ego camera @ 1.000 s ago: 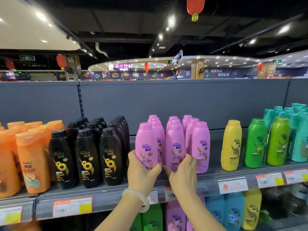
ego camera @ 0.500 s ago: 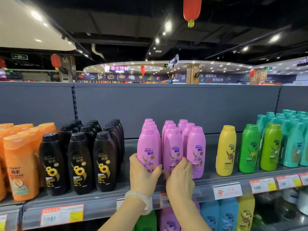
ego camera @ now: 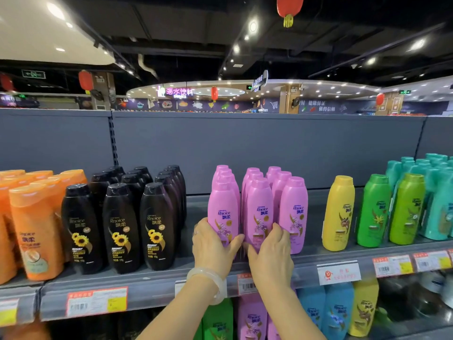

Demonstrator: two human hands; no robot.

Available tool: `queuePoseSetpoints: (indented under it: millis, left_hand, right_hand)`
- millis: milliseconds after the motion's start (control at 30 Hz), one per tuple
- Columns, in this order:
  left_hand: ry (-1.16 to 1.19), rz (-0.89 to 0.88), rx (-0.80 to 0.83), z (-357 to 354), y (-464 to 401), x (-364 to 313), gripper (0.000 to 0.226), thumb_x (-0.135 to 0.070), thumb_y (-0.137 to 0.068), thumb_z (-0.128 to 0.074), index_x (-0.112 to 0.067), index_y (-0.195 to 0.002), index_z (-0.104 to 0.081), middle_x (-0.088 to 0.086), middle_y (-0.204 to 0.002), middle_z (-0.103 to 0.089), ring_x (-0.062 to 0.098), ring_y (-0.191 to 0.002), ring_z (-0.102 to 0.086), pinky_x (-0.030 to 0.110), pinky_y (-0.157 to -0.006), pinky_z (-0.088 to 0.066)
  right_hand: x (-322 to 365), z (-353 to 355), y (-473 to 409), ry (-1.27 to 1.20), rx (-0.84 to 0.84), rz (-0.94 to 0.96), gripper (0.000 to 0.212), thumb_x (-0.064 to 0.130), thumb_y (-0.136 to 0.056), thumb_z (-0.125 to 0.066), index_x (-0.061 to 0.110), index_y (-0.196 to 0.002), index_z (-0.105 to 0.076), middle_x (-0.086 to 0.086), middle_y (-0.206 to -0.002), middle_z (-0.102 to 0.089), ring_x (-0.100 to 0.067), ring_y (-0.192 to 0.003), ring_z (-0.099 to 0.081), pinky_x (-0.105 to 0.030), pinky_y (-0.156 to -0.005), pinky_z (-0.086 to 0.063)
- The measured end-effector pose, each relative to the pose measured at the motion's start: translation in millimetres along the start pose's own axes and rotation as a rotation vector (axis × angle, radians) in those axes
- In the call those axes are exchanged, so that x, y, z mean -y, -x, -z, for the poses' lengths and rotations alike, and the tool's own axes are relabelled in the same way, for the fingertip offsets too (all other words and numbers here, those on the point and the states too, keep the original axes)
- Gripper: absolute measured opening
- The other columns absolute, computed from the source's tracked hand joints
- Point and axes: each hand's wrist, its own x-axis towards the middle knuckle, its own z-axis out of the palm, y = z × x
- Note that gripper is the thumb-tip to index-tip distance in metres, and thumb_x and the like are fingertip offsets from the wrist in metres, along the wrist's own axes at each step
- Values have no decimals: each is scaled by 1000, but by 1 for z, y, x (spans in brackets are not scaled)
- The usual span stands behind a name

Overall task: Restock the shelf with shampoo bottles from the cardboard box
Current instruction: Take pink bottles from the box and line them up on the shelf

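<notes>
A grey shelf point(ego camera: 152, 280) in a supermarket aisle carries rows of shampoo bottles standing upright, its front edge lined with price tags point(ego camera: 96, 301). From the left end stand orange bottles point(ego camera: 34, 231), then black bottles point(ego camera: 120, 227) with sunflower labels, then three rows of pink bottles point(ego camera: 293, 214) near the middle, a single yellow bottle point(ego camera: 338, 212), green bottles point(ego camera: 373, 209) and teal bottles point(ego camera: 438, 204) toward the right end. A person's left hand point(ego camera: 213, 249), a pale bangle point(ego camera: 208, 282) on its wrist, holds the front pink bottle of the left row point(ego camera: 223, 212) at its base, fingers and thumb wrapped round it. The right hand point(ego camera: 272, 253) has its grip closed round the base of the front pink bottle of the middle row point(ego camera: 259, 212). Both bottles stand near the shelf's front edge, just beside each other.
</notes>
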Motion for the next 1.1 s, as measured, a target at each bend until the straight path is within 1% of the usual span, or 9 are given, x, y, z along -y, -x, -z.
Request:
queuePoseSetpoints:
  millis: [100,200,267,367,500,667,833,933,1100]
  left_hand:
    - [-129,-16,48,7,-3,4,64,-42,-63,-81,-9,-105,-47,0,-98,-44,17,-94,-45,33,-86,-47]
    - [-46,-16,157,12,-2,13,57,-35,-66,-81,-11,-106,-49,2,-103,-49,19,-99,-50,30,-85,-46]
    - [-24,-18,183,13,-2,17,55,-32,-66,-81,-13,-107,-50,4,-106,-53,18,-99,-52,27,-81,-44]
    - [-32,-14,178,12,-3,17,53,-33,-67,-80,-13,-108,-52,4,-107,-54,15,-94,-48,24,-79,-39]
    - [-61,6,149,9,-4,16,55,-35,-66,-81,-13,-108,-53,5,-107,-54,17,-95,-51,26,-80,-44]
    - [-101,-12,139,5,-3,13,54,-38,-67,-79,-14,-108,-54,4,-106,-52,12,-88,-42,22,-76,-37]
    - [-98,-52,172,3,2,13,42,-33,-76,-73,-16,-110,-57,2,-103,-49,13,-87,-49,21,-80,-41]
    - [-91,-53,168,4,2,14,41,-33,-76,-73,-17,-110,-57,1,-102,-48,12,-85,-51,22,-80,-43]
    - [-71,-48,199,9,0,16,42,-28,-76,-74,-15,-112,-57,3,-106,-55,18,-94,-57,29,-86,-49]
  right_hand:
    - [-1,1,0,-3,9,2,75,42,-82,-62,8,-139,-25,-8,-137,-37,-21,-130,-38,-31,-95,-45]
    - [-3,1,1,-21,10,13,75,42,-82,-63,9,-138,-25,-7,-136,-37,-21,-129,-38,-31,-95,-45]
    - [-4,1,1,-32,13,15,75,42,-83,-63,9,-138,-26,-7,-136,-37,-21,-129,-38,-30,-96,-44]
    - [-4,0,1,-46,9,8,76,42,-81,-64,8,-138,-27,-7,-136,-38,-21,-129,-39,-32,-96,-45]
    - [-4,0,1,-47,8,7,76,42,-81,-65,8,-138,-27,-7,-136,-38,-21,-128,-39,-32,-95,-45]
    - [-4,-1,2,-42,-1,13,76,41,-81,-64,9,-139,-27,-7,-136,-38,-20,-128,-40,-31,-95,-46]
    - [-6,-2,2,-50,0,20,74,41,-82,-64,9,-138,-27,-7,-136,-38,-20,-128,-40,-30,-95,-45]
    - [-6,-2,2,-57,-1,24,74,40,-82,-63,9,-138,-26,-7,-137,-37,-20,-128,-39,-30,-96,-45]
    - [-10,0,2,-83,9,39,73,38,-83,-63,10,-139,-25,-6,-139,-36,-19,-131,-37,-30,-99,-43]
